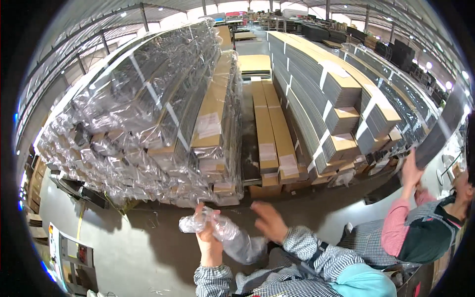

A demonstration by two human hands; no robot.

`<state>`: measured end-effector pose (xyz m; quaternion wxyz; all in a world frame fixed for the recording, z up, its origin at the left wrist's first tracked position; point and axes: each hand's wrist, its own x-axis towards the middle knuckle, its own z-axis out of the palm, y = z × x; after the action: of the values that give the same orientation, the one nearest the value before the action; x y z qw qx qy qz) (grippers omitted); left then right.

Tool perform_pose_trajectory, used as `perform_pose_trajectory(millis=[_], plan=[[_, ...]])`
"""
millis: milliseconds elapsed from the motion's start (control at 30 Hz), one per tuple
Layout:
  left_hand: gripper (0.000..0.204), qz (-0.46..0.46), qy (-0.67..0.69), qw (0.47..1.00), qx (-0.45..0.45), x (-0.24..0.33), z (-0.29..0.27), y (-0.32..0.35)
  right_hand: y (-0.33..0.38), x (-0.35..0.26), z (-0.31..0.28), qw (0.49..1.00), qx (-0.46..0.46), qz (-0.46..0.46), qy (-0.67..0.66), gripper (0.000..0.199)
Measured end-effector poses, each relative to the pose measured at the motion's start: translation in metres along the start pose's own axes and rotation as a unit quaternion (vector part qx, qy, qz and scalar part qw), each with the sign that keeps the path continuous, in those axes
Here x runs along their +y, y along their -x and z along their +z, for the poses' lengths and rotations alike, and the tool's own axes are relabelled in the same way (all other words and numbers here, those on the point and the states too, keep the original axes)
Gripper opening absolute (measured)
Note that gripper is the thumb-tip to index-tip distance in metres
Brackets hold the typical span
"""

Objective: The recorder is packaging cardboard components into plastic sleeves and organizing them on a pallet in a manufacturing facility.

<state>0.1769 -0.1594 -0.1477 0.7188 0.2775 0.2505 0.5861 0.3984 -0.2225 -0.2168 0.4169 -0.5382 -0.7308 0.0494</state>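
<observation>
My left hand [210, 243] is closed around a bunched length of clear plastic film [228, 230]. One end of the film sticks out to the left of my fingers, and a greyish part trails down to the right toward my lap. To the right of it, my right hand [269, 221] is in the air, apart from the film, fingers stretched out and a little blurred. Beyond my hands stands a tall stack of long cartons wrapped in clear film [133, 133]; neither hand appears to touch it.
Long brown cartons [269, 123] lie in the gap between stacks. Strapped stacks of long, flat grey-and-brown cardboard [341, 89] rise on the right. A co-worker in pink sleeves [396, 225] handles a dark panel [440, 136] at far right. A machine [69, 257] stands at lower left.
</observation>
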Motion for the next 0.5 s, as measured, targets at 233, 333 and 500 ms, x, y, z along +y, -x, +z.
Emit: perform_pose_trajectory(millis=[233,333,500], plan=[[0.031,-0.189,0.039,0.981,0.015,-0.041,-0.003,-0.034,-0.13,0.221,0.02,0.939,-0.055,0.291,0.173,0.073],[0.035,-0.161,-0.107,0.979,0.071,-0.042,0.026,-0.059,-0.161,0.245,0.052,0.827,-0.26,0.404,0.29,0.077],[0.02,-0.098,-0.126,0.983,0.089,-0.055,0.046,-0.08,-0.147,0.279,0.092,0.849,-0.083,0.328,0.405,0.085]])
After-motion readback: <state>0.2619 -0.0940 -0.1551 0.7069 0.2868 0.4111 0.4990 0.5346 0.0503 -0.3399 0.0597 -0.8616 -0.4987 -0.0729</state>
